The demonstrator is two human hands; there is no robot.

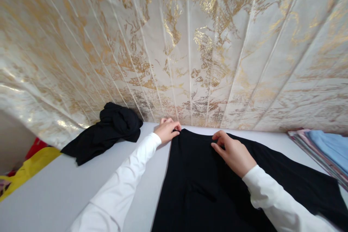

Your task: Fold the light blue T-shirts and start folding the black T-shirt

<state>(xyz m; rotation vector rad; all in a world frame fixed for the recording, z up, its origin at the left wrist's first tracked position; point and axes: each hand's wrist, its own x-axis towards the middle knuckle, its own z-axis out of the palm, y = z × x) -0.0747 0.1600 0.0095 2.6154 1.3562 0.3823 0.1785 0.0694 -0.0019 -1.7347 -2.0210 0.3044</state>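
Note:
A black shirt (201,174) lies spread on the white table, its neckline edge toward the curtain and one sleeve stretching out to the right. At its far left corner, my left hand (167,130) pinches the fabric between thumb and fingers. My right hand (231,150) is at the right end of the neckline, thumb and forefinger close together on the black cloth. A few folds show in the middle of the shirt. Its near part runs out of view at the bottom.
Left of the shirt sits a crumpled black cloth (116,127) on the white table (54,188). Yellow fabric (32,166) lies at the far left edge. A stack of folded clothes (330,148) stands at the right. Behind hangs a cream-and-gold curtain (176,43).

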